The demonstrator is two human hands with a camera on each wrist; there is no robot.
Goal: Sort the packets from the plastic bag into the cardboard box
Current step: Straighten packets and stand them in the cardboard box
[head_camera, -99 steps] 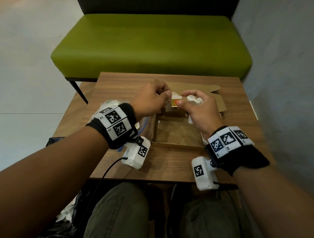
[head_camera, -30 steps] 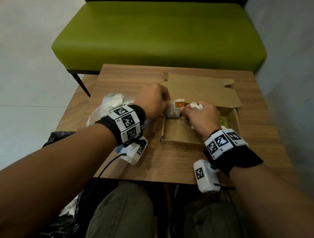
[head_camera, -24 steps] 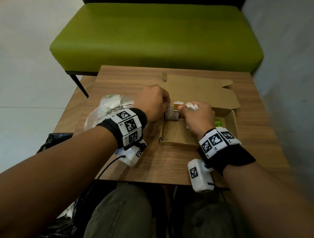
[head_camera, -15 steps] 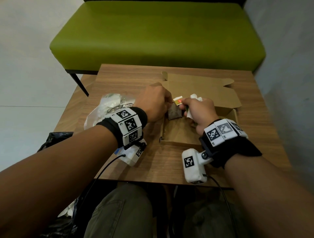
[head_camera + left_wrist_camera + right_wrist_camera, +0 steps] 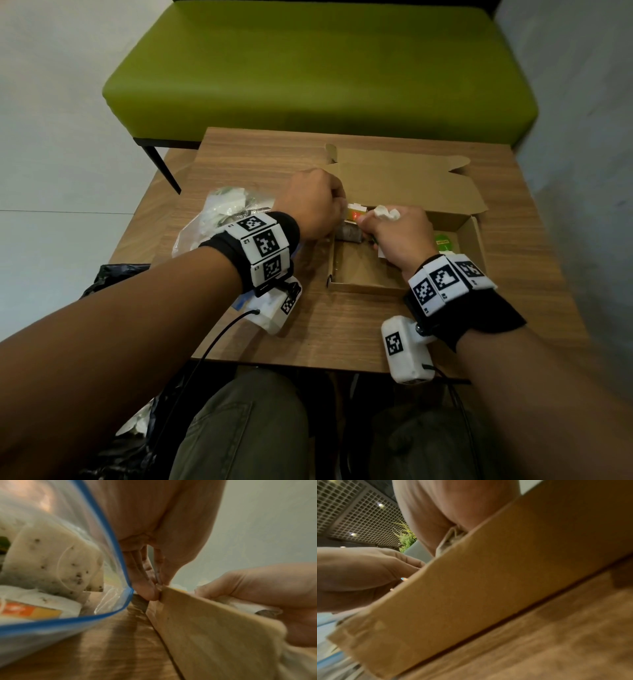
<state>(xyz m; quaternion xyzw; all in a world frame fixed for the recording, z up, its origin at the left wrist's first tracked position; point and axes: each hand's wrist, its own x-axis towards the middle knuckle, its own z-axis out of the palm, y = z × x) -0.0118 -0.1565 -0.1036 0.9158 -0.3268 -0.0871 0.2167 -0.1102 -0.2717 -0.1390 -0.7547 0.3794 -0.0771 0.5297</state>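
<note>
My left hand (image 5: pixel 315 205) and right hand (image 5: pixel 397 233) meet over the far left corner of the open cardboard box (image 5: pixel 363 286). Between them both pinch a tea-bag packet (image 5: pixel 348 234) with a red and yellow tag (image 5: pixel 354 216). The right hand also grips crumpled white packets (image 5: pixel 387 212), which show under its palm (image 5: pixel 448 540) in the right wrist view. A green-labelled packet (image 5: pixel 443 240) lies in the box at the right. The clear plastic bag (image 5: pixel 222 212) with a blue zip edge (image 5: pixel 109 534) lies left of the box, with tea bags (image 5: pixel 51 561) inside.
The box lid (image 5: pixel 394 181) lies flat behind the box. The small wooden table (image 5: pixel 342 329) ends close to my knees. A green bench (image 5: pixel 318 68) stands behind it. A black bag (image 5: pixel 113 277) sits on the floor at the left.
The packet between my hands has turned from its white face to a grey one, and its tag now stands up. The right wrist rolled a little; both hands stay at the box corner.
</note>
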